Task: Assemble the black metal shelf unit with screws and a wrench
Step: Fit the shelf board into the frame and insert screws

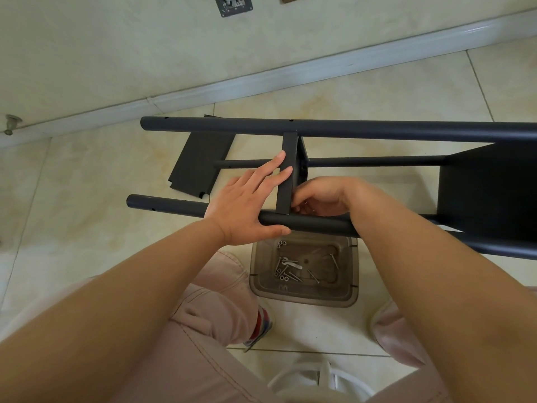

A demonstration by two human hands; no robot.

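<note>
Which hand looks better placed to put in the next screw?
Probably the right hand: its curled fingers are already at the joint where the shelf panel meets the near tube. The left hand lies flat, steadying panel and tube.

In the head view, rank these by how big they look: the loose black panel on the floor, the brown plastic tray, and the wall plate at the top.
1. brown plastic tray, though it sits nearer the camera
2. loose black panel, not far behind
3. wall plate, smallest and cut off by the frame

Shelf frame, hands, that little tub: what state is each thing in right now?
Shelf frame: on its side, partly assembled.
Middle shelf: on edge between the poles.
Loose panel: flat on the floor.
Left hand: flat, steadying the shelf.
Right hand: curled at the joint.
Tub: open, holding screws.
</note>
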